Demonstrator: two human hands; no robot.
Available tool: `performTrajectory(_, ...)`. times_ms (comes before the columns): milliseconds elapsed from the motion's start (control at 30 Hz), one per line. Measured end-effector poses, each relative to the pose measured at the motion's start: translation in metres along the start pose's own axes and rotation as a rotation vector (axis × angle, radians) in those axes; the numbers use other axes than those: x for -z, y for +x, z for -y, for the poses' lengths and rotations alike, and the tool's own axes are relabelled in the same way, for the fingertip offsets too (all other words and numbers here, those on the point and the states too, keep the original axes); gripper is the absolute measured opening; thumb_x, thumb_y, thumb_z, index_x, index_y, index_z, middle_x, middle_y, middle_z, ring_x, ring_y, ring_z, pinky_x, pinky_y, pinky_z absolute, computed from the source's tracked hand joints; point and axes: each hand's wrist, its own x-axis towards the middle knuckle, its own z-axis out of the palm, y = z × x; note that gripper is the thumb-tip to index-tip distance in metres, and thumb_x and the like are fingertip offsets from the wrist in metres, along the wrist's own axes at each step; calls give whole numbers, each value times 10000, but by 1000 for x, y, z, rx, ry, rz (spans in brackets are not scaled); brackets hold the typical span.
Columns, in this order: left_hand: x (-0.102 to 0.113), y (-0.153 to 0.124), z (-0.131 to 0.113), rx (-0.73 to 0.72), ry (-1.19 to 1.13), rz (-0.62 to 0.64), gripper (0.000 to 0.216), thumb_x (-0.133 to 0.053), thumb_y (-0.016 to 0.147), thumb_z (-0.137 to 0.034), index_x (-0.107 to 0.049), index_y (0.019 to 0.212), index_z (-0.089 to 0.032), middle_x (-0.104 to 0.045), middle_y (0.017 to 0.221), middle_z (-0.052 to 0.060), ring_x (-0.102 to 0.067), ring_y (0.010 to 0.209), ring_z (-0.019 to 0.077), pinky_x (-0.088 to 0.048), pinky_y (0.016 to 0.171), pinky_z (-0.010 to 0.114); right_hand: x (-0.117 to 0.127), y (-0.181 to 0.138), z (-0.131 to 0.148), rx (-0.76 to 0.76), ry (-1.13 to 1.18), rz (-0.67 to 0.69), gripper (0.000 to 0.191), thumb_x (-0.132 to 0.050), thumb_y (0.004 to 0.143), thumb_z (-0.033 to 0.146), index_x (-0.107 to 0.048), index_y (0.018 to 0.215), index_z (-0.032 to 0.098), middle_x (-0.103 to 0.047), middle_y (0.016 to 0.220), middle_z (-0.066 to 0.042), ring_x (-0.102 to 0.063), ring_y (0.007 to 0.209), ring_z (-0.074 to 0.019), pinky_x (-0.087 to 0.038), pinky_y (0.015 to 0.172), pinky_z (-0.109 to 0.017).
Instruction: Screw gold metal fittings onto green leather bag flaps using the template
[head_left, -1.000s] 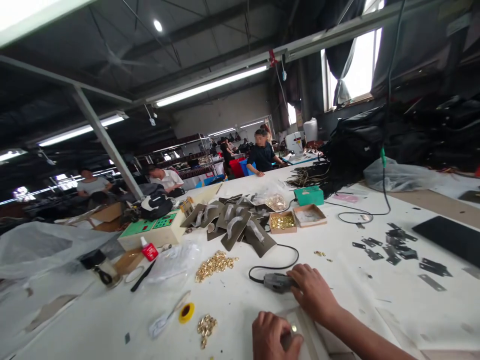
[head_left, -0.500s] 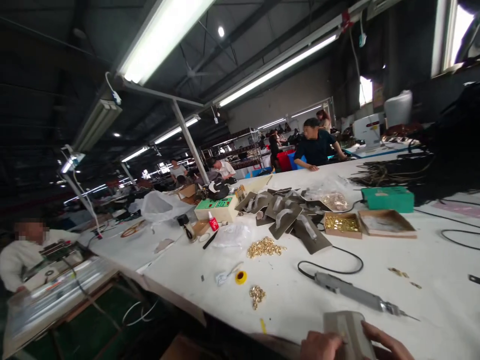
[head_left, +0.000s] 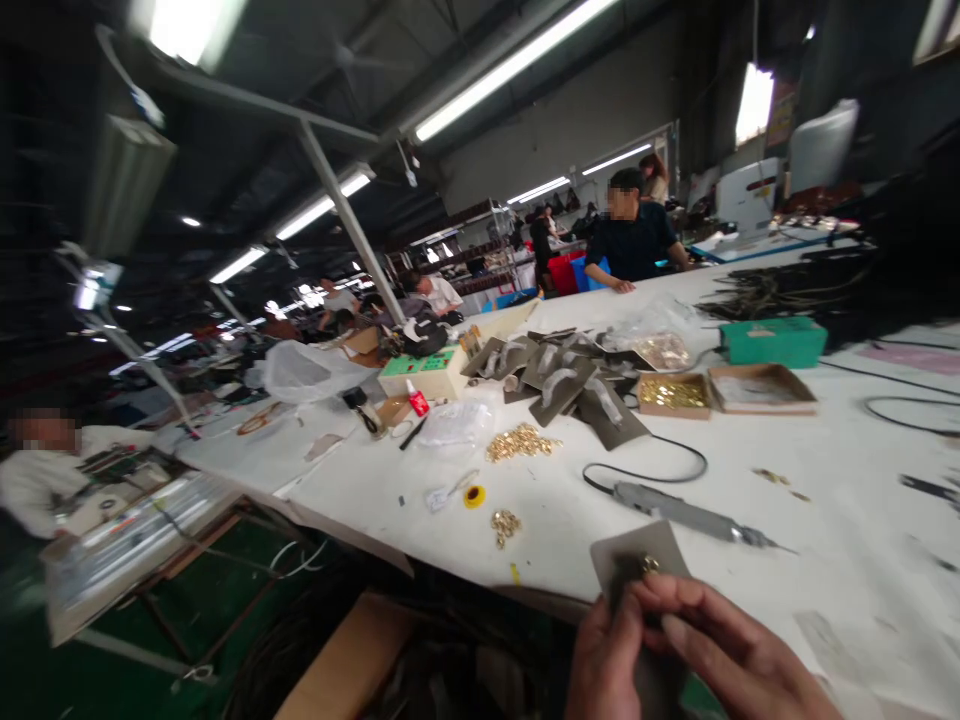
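My left hand (head_left: 607, 655) and my right hand (head_left: 731, 655) meet at the bottom edge and both grip a grey leather piece (head_left: 637, 555) with a small gold fitting on it. The fingers of both hands are closed round the piece, which is lifted off the white table (head_left: 840, 545). Just beyond it a grey electric screwdriver (head_left: 686, 512) lies on the table with its black cord looping back. Small heaps of gold fittings (head_left: 521, 442) lie to the left of the tool.
Grey leather pieces (head_left: 570, 380), a cardboard box of gold parts (head_left: 671, 393), an empty box (head_left: 761, 388) and a green box (head_left: 772, 341) stand further back. A glue bottle (head_left: 417, 399) and yellow tape roll (head_left: 473, 496) lie left. A person in dark clothes (head_left: 630, 240) sits beyond; another person (head_left: 37, 470) sits left.
My right hand let go of the screwdriver and joined the left on the grey piece, which came up off the table. The view swung left and down.
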Motion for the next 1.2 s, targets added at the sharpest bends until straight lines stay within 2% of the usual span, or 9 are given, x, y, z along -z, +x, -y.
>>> performTrajectory(133, -11, -3, -12, 164, -115, -174, 406, -782, 793, -518, -773, 1063, -215, -770, 1167, 90, -631, 1254, 322, -461, 1112, 445, 18, -6, 16, 77, 117, -209, 381, -744, 820, 542, -737, 978, 195, -764, 940, -125, -717, 848, -280, -605, 764, -403)
performTrajectory(267, -21, 1, -20, 323, -221, -188, 387, -804, 801, -415, -750, 1131, -222, -762, 1220, 74, -634, 1270, 286, -469, 1121, 421, 37, -7, 22, 248, -220, -405, 267, -747, 854, 459, -706, 906, 200, -689, 828, -44, -623, 709, -180, -544, 650, -299)
performTrajectory(400, -30, 1, -19, 353, -237, -121, 406, -808, 800, -381, -745, 1160, -205, -767, 1217, 87, -649, 1254, 290, -465, 1129, 437, 46, -2, 23, 434, -542, -283, 178, -704, 908, 339, -738, 1045, 230, -683, 952, -60, -643, 811, -184, -537, 675, -289)
performTrajectory(500, -30, 2, -17, 289, -187, -66, 410, -797, 813, -412, -753, 1155, -191, -761, 1233, 92, -634, 1273, 289, -437, 1152, 421, 45, 4, 23, 434, -626, -227, 225, -713, 904, 309, -731, 1115, 233, -680, 976, -65, -654, 794, -176, -548, 679, -291)
performTrajectory(633, -26, 4, -15, 197, -41, 2, 412, -770, 836, -459, -766, 1141, -180, -758, 1243, 97, -611, 1298, 296, -401, 1175, 410, 41, 10, 24, 437, -656, -237, 143, -713, 903, 297, -735, 1025, 226, -682, 942, -57, -654, 782, -174, -542, 697, -296)
performTrajectory(767, -24, 5, -15, 177, -31, 12, 402, -749, 856, -455, -762, 1160, -192, -759, 1245, 83, -617, 1292, 288, -422, 1159, 402, 38, 12, 23, 407, -605, -265, 73, -737, 883, 290, -716, 915, 227, -687, 861, -24, -648, 767, -170, -524, 709, -290)
performTrajectory(900, -24, 5, -14, 186, -25, 9, 412, -719, 883, -459, -746, 1197, -194, -748, 1268, 83, -607, 1305, 283, -431, 1151, 394, 38, 12, 20, 333, -579, -268, 131, -751, 878, 311, -681, 813, 221, -678, 792, 0, -642, 734, -162, -499, 672, -281)
performTrajectory(1100, -22, 6, -12, 206, -50, 57, 409, -688, 921, -411, -697, 1283, -222, -721, 1323, 79, -580, 1339, 275, -409, 1168, 400, 40, 16, 16, 556, -554, -213, 64, -709, 926, 264, -760, 953, 238, -731, 889, -37, -697, 830, -176, -546, 742, -286)
performTrajectory(1200, -21, 6, -12, 219, -39, 70, 415, -686, 923, -414, -692, 1293, -224, -715, 1333, 84, -586, 1333, 281, -415, 1163, 399, 41, 17, 18, 584, -598, -181, 103, -672, 951, 242, -770, 981, 228, -724, 887, -53, -695, 822, -174, -551, 729, -281)
